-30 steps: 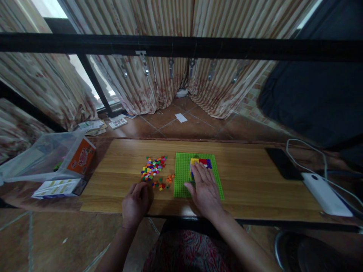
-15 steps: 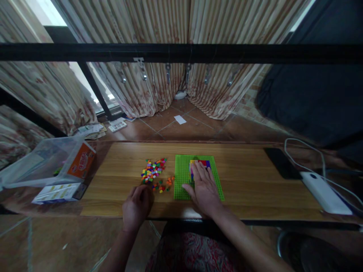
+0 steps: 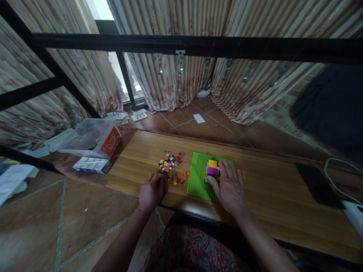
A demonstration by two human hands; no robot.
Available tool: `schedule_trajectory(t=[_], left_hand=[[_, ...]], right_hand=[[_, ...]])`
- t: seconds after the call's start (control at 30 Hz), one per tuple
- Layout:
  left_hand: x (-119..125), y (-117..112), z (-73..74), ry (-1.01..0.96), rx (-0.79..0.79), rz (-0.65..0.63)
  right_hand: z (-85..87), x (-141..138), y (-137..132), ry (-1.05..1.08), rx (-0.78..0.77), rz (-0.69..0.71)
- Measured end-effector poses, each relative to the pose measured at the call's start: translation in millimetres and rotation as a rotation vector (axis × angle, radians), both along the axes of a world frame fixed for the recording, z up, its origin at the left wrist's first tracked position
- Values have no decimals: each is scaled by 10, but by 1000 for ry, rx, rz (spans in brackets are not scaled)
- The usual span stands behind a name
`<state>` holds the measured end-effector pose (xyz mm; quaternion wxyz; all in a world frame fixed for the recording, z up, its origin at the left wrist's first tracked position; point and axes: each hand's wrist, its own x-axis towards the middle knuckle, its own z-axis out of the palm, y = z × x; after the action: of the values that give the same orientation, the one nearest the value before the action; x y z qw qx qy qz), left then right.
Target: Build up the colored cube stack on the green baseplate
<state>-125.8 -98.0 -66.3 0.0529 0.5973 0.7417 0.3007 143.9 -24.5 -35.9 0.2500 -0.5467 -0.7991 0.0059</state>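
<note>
On the right hand [image 3: 231,190], fingers were stretched, thumb parted, over a brick block [image 3: 212,168] on a green baseplate [image 3: 196,179]; on the left hand [image 3: 152,192], they were curled, any pinch hidden. Loose bricks [image 3: 170,162] were strewn across the wooden table [image 3: 272,189], bordered by tiled floor [image 3: 184,124] and curtains [image 3: 193,87].

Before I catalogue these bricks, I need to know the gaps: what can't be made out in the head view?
All in the head view:
Right part of the brick build: covered by the right hand.
Inside of the left hand: hidden by its own curl; whether it holds anything is unclear.
Loose bricks: too small to count.
White device: cut off by the right edge.
</note>
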Motion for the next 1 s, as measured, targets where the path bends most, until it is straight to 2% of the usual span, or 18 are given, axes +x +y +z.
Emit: schedule_trajectory(t=[0.07, 0.17, 0.2, 0.27, 0.43, 0.57, 0.73, 0.87, 1.0], left_hand=[[-1, -6, -12, 0, -3, -4], [1, -12, -18, 9, -10, -1], [3, -12, -14, 8, -13, -3], [8, -13, -1, 2, -19, -6], [17, -17, 18, -18, -31, -6], [15, -24, 7, -35, -43, -9], [1, -29, -10, -28, -35, -22], [-4, -26, -13, -20, -31, -22], [4, -16, -2, -13, -4, -13]], right_hand=[[95, -159, -48, 44, 28, 25], [152, -524, -88, 115, -37, 185], [138, -658, -78, 135, -90, 254], [69, -905, -14, 168, -150, 296], [-154, -1245, 250, 165, -170, 247], [-242, -1305, 341, 140, -160, 252], [-267, -1313, 309, 151, -172, 256], [-163, -1231, 190, 227, -174, 256], [-6, -1019, -69, 338, -197, 282]])
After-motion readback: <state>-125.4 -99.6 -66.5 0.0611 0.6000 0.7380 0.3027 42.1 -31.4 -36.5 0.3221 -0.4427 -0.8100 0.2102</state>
